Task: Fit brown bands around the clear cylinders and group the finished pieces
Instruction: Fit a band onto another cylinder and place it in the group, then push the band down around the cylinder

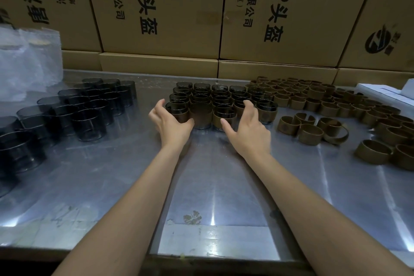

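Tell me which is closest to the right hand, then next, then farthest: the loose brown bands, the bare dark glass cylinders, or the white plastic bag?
Measured from the right hand in the head view:
1. Loose brown paper bands, just to its right.
2. Bare dark clear glass cylinders, across on the left.
3. Crinkled white plastic bag, far back left corner.

Your left: bare cylinders (89, 105) on table (112, 175).
Centre: banded cylinders (215, 101).
Right: loose bands (336, 105).
Behind: cartons (179, 11).

hands (172, 123): 2; banded cyls (220, 98): ~25; bare cyls (89, 105): ~20; loose bands (336, 105): dozens
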Tool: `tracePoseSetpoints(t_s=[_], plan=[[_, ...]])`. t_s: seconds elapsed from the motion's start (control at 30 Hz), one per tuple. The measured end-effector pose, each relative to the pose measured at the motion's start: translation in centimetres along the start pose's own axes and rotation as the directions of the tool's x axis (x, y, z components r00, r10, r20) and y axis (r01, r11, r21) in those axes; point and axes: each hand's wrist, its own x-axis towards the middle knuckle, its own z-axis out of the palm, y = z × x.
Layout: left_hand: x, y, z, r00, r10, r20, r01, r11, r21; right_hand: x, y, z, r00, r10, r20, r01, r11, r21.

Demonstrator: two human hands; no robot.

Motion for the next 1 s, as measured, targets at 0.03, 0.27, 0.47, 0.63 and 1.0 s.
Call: tracePoseSetpoints(t_s=[0.03,0.27,0.47,0.63,1.0], plan=[[-0.2,0.1,-0.2,1.0,0.001,0.004,-0.001,1.0,0.002,-0.2,-0.1,-0.3,1.0,-0.008,-0.02,0.008,1.0,0.011],[-1.7,-0.5,-3.3,0.984,0.171,0.051,-0.177,0.974,0.142,-1.6,1.3,-2.2,1.0,0.006,0.012,-0.007,1.0,0.02],[-0.3,-2.2,-8.7,0.911,0.364,0.192,-0.401,0.68,0.614,-2.4,3.2,-4.0,0.996,0.041,0.075,-0.039,0.999,-0.037],[0.9,-3.5,-11.0,0.998,0.065,0.018,-0.048,0.502,0.864,-3.4,4.3,-4.7,0.989,-0.033,0.144,0.049,0.993,-0.11],[1.1,-3.3,-11.3,0.997,0.077,-0.001,-0.036,0.479,0.877,-3.3,4.1,-4.7,0.982,-0.034,0.186,0.055,0.993,-0.106]])
